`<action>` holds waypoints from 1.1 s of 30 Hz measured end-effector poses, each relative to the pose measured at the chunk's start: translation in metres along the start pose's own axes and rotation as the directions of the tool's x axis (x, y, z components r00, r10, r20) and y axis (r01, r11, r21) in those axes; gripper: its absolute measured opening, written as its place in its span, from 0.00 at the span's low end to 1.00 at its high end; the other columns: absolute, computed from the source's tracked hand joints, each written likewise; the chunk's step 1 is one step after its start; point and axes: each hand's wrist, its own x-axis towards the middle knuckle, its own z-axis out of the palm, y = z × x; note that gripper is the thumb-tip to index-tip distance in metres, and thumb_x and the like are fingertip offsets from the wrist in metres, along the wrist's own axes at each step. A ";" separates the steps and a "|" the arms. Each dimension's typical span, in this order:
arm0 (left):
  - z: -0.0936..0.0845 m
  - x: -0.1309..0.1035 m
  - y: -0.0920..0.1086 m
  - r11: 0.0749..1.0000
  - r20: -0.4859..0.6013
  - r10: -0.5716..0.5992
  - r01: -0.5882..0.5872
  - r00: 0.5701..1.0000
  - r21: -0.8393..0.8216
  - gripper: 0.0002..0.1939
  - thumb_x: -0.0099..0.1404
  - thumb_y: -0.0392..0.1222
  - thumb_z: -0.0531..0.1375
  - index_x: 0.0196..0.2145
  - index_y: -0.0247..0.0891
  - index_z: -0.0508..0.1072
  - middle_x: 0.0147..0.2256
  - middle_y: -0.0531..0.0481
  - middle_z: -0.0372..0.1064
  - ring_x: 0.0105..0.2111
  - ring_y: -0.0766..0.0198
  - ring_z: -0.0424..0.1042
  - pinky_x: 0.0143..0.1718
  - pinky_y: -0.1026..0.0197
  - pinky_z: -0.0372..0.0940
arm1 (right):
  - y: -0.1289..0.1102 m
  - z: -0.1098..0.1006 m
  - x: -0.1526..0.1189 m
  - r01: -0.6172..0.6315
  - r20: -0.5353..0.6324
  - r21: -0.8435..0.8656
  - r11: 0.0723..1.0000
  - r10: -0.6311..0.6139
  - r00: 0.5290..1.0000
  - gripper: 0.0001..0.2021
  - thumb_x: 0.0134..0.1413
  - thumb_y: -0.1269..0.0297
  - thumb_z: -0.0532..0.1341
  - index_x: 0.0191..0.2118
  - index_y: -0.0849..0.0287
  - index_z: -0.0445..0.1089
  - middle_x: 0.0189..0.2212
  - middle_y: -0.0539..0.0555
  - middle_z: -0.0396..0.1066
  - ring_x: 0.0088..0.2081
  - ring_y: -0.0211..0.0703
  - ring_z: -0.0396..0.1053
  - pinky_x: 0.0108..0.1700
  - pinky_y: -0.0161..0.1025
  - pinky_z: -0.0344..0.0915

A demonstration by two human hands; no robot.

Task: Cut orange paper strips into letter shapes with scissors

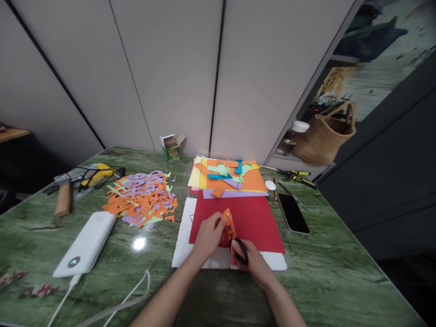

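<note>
My left hand pinches a strip of orange paper above a red sheet. In my right hand is a pair of scissors with black handles, its blades at the orange paper. Whether the blades are closed I cannot make out. Under the red sheet lies a larger white sheet. Just behind, coloured paper strips in orange, blue and green rest on a stack of coloured sheets. A small orange piece sits at the red sheet's far edge.
Left of the sheets is a heap of paper scraps, with a white power bank, a hammer and a yellow-handled tool. A small green box stands behind. At right lie a phone, a white oval object and pliers.
</note>
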 end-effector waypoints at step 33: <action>-0.007 0.000 0.001 0.998 0.053 0.063 -0.063 0.997 -0.014 0.13 0.59 0.46 0.48 0.23 0.37 0.65 0.22 0.54 0.64 0.24 0.67 0.63 0.26 0.66 0.53 | 0.013 -0.005 0.003 -0.017 0.024 0.034 0.999 0.016 1.000 0.21 0.42 0.44 0.53 0.24 0.61 0.61 0.15 0.46 0.57 0.19 0.33 0.54 0.22 0.30 0.51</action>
